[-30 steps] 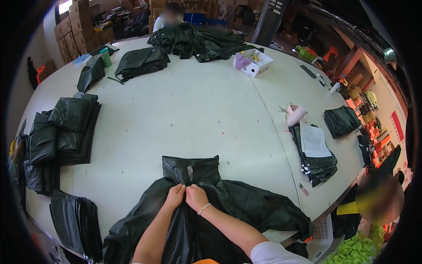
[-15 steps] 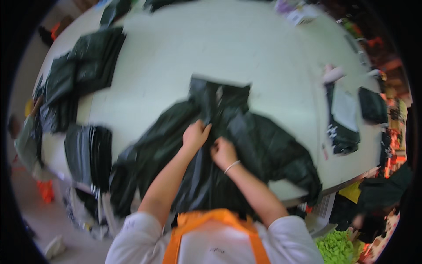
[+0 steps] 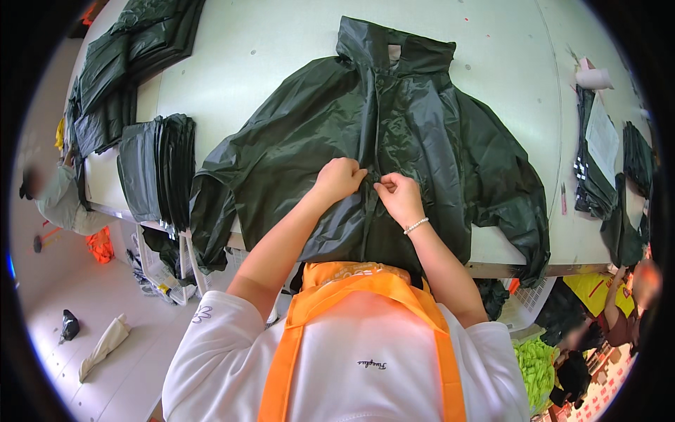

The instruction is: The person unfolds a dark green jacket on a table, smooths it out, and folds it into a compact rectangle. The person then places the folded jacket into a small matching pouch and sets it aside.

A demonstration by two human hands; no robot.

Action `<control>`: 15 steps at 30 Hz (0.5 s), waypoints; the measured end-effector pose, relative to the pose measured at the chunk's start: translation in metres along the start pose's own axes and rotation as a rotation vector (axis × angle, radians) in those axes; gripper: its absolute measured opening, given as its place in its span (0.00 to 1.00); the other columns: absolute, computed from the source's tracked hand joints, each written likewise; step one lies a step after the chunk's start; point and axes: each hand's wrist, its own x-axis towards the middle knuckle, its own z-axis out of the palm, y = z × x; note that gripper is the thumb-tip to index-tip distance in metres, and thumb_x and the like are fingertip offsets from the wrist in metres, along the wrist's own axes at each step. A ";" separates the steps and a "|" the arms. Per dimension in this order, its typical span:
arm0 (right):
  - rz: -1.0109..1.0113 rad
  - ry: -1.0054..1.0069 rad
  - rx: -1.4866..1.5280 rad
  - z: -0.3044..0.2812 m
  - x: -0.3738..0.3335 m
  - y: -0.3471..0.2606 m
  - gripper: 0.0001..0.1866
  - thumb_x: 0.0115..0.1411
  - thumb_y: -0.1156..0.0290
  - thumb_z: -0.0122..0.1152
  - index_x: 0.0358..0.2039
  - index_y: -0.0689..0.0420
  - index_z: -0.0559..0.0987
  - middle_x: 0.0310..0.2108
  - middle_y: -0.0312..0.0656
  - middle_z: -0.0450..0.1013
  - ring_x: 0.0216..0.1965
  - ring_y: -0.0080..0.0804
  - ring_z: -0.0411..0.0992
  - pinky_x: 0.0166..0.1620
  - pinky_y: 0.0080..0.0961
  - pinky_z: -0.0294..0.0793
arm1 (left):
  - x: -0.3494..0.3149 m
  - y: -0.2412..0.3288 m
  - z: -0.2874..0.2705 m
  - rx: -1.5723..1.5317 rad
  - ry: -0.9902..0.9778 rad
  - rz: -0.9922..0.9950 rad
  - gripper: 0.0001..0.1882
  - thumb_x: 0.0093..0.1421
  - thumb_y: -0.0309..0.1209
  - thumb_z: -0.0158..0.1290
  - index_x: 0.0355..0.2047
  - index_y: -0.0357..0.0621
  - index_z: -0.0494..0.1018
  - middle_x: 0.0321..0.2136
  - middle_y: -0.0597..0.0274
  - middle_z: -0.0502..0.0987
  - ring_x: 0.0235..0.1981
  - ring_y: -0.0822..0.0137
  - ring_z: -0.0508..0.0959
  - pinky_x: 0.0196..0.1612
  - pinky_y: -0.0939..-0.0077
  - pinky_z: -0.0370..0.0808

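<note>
A dark green, shiny rain jacket lies front up before me, its collar pointing away and its sleeves spread to both sides. Its lower part reaches the near table edge by my orange apron. My left hand is closed on the jacket's front placket, about halfway down. Just to its right, my right hand pinches the same placket between thumb and fingers. The fingertips of both hands almost meet there. Whether a snap or button lies between them is too small to make out.
Folded dark green garments are piled on the left, with a larger stack behind. At right lie more folded garments under a pale sheet, and a white roll. White baskets stand below the edge. Other people are at both sides.
My view has tilted down, so the jacket sits higher in the picture. Both hands have moved down the placket and closer together, and still grip it.
</note>
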 end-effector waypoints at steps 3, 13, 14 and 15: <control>0.004 0.045 0.067 0.011 -0.003 -0.003 0.06 0.51 0.75 0.62 0.27 0.65 0.78 0.22 0.46 0.77 0.23 0.32 0.76 0.30 0.24 0.74 | -0.005 0.002 -0.009 -0.393 -0.142 0.027 0.18 0.58 0.36 0.53 0.17 0.36 0.69 0.15 0.57 0.74 0.17 0.65 0.75 0.24 0.72 0.72; -0.098 0.060 0.137 0.029 -0.008 -0.015 0.11 0.53 0.74 0.64 0.22 0.62 0.71 0.15 0.30 0.66 0.18 0.13 0.59 0.22 0.16 0.61 | -0.017 -0.002 -0.001 -0.965 -0.183 -0.020 0.15 0.67 0.40 0.38 0.30 0.43 0.64 0.18 0.65 0.69 0.16 0.74 0.69 0.20 0.82 0.67; -0.076 0.050 0.175 0.033 -0.005 -0.007 0.11 0.54 0.74 0.64 0.22 0.62 0.71 0.16 0.30 0.66 0.18 0.13 0.59 0.22 0.16 0.61 | -0.017 -0.002 -0.001 -0.946 -0.164 -0.018 0.14 0.67 0.39 0.39 0.31 0.42 0.65 0.18 0.65 0.70 0.16 0.74 0.70 0.21 0.82 0.68; -0.054 0.040 0.214 0.035 -0.002 0.000 0.11 0.54 0.73 0.64 0.22 0.62 0.71 0.16 0.30 0.66 0.18 0.14 0.59 0.22 0.16 0.61 | -0.019 -0.001 -0.001 -0.925 -0.145 -0.015 0.14 0.66 0.39 0.40 0.31 0.41 0.66 0.18 0.64 0.70 0.17 0.73 0.71 0.22 0.81 0.68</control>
